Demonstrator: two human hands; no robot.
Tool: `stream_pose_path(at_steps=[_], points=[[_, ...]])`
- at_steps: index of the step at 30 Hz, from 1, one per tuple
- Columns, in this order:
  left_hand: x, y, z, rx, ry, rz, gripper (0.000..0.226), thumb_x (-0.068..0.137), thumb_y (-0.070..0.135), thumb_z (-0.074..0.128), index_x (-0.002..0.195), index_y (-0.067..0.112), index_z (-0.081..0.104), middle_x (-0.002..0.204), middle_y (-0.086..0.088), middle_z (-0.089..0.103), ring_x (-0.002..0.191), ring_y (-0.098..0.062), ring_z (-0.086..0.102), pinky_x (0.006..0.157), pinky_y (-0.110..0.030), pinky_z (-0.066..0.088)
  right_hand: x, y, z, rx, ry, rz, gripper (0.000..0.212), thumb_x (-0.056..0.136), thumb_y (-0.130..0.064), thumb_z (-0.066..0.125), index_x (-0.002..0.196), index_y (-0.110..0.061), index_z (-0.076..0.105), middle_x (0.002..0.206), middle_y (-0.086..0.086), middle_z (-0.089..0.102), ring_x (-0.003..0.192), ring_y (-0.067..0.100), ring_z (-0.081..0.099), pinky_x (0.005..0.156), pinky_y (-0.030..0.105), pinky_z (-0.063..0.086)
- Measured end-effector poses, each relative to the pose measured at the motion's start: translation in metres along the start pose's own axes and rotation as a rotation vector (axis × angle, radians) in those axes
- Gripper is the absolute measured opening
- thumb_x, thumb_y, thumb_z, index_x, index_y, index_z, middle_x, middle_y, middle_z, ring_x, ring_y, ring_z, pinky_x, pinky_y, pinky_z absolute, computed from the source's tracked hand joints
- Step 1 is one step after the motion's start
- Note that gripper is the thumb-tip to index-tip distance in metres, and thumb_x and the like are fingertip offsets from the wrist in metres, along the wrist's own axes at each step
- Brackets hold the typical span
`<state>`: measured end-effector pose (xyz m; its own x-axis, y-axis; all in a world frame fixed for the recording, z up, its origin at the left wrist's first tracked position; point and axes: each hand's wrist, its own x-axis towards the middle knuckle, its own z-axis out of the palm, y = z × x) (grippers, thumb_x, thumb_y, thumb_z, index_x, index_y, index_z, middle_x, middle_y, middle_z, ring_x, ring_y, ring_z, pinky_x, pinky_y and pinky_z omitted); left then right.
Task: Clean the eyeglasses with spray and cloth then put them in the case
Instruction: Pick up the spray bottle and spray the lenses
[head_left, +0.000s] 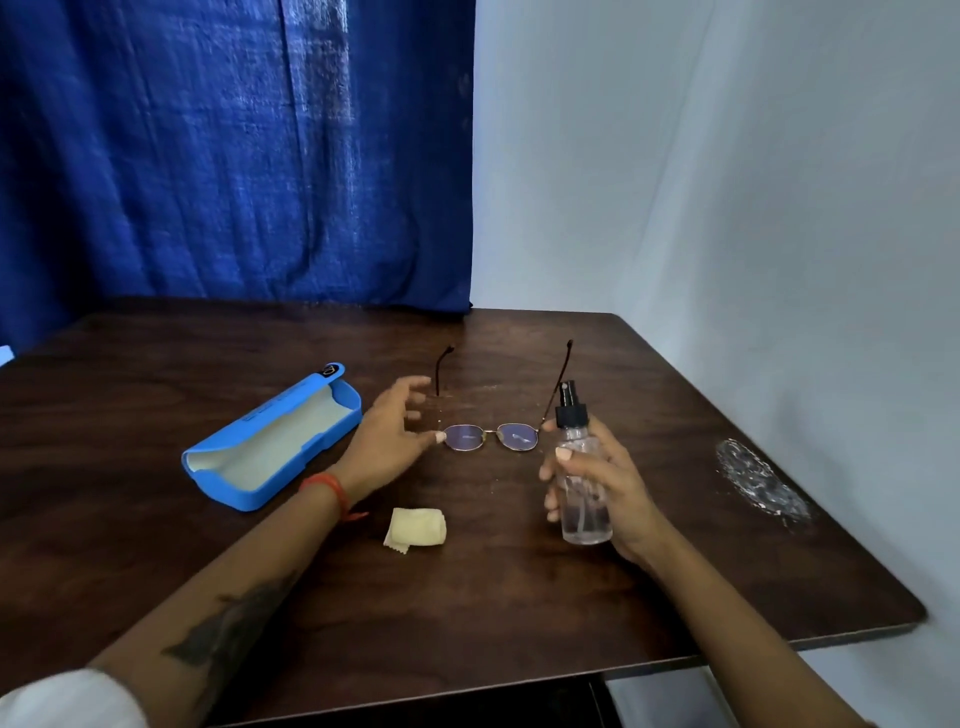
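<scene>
Dark wood-grain surface (311, 597), set into a corner: blue curtain (234, 156) behind on the left, pale wall (727, 182) behind and to the right. A whitish scuffed patch (758, 480) marked the surface near its right edge. Glasses (491, 435) lay mid-surface, temples unfolded and pointing away. Left hand (389, 441) was spread open just beside the left lens, thumb tip at the frame. Right hand (597, 483) gripped a clear spray bottle (579, 467), upright, black nozzle on top. Blue case (272, 441) lay open at left. Folded cloth (418, 527) sat between the forearms.
</scene>
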<state>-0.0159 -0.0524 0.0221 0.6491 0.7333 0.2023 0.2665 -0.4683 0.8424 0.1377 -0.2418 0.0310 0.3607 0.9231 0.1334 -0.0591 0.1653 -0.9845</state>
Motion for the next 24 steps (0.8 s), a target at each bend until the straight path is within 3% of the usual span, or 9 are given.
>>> stream_pose_path(at_steps=[3,6,12,16,18,20,22,24], points=[[0.012,-0.011,0.001,-0.023,-0.098,-0.01,0.037,0.076,0.009,0.072,0.11,0.019,0.061,0.101,0.001,0.064,0.1,-0.015,0.06,0.085,-0.021,0.05,0.001,0.001,0.001,0.045,-0.044,0.021,0.054,0.068,-0.027,0.067,0.116,-0.011,0.049,0.071,0.01,0.062,0.048,0.022,0.057,0.046,0.029,0.051],[0.014,-0.015,0.001,-0.034,-0.096,0.02,0.022,0.077,0.01,0.071,0.097,0.019,0.069,0.093,0.003,0.07,0.089,-0.009,0.064,0.072,-0.007,0.046,0.002,0.003,0.0,0.065,-0.064,0.03,0.059,0.072,-0.025,0.065,0.125,-0.014,0.043,0.071,0.01,0.061,0.049,0.021,0.057,0.045,0.028,0.05],[0.017,-0.017,0.004,0.025,-0.027,0.111,0.009,0.078,0.011,0.07,0.085,0.017,0.072,0.082,0.008,0.07,0.074,-0.001,0.063,0.065,-0.003,0.044,0.005,0.006,0.005,-0.059,0.051,-0.014,0.061,0.081,-0.028,0.054,0.135,-0.047,0.033,0.072,0.009,0.062,0.054,0.027,0.06,0.051,0.035,0.053],[0.019,-0.015,0.005,-0.001,0.065,0.217,0.01,0.077,0.011,0.07,0.085,0.018,0.072,0.085,0.003,0.068,0.074,-0.006,0.064,0.07,-0.012,0.05,0.008,0.001,0.018,-0.29,0.202,-0.143,0.066,0.082,-0.029,0.059,0.134,-0.058,0.027,0.08,-0.004,0.071,0.058,0.034,0.065,0.062,0.042,0.058],[0.018,-0.012,0.005,-0.001,0.11,0.281,0.011,0.077,0.009,0.07,0.085,0.017,0.072,0.084,0.003,0.066,0.077,-0.006,0.063,0.069,-0.01,0.049,0.012,-0.002,0.023,-0.458,0.297,-0.244,0.067,0.086,-0.029,0.061,0.133,-0.059,0.024,0.076,-0.009,0.071,0.056,0.031,0.066,0.065,0.042,0.059],[0.017,-0.01,0.005,0.012,0.156,0.343,0.011,0.077,0.008,0.07,0.085,0.015,0.072,0.083,0.002,0.066,0.082,-0.007,0.061,0.068,-0.009,0.048,0.018,-0.006,0.026,-0.722,0.373,-0.347,0.069,0.084,-0.036,0.059,0.136,-0.057,0.018,0.062,-0.002,0.064,0.054,0.015,0.064,0.066,0.026,0.057],[0.015,-0.009,0.004,0.029,0.198,0.393,0.011,0.077,0.007,0.07,0.086,0.013,0.072,0.082,0.001,0.066,0.084,-0.009,0.06,0.068,-0.011,0.048,0.027,-0.008,0.031,-0.962,0.417,-0.42,0.073,0.084,-0.037,0.06,0.141,-0.049,0.016,0.061,-0.009,0.056,0.056,0.006,0.056,0.061,0.01,0.045],[0.014,-0.008,0.004,0.028,0.235,0.428,0.01,0.077,0.006,0.07,0.085,0.011,0.072,0.082,-0.001,0.067,0.082,-0.01,0.061,0.068,-0.015,0.049,0.034,-0.009,0.038,-1.117,0.45,-0.429,0.077,0.082,-0.032,0.064,0.143,-0.043,0.018,0.069,-0.012,0.054,0.059,0.003,0.05,0.058,0.013,0.04]])
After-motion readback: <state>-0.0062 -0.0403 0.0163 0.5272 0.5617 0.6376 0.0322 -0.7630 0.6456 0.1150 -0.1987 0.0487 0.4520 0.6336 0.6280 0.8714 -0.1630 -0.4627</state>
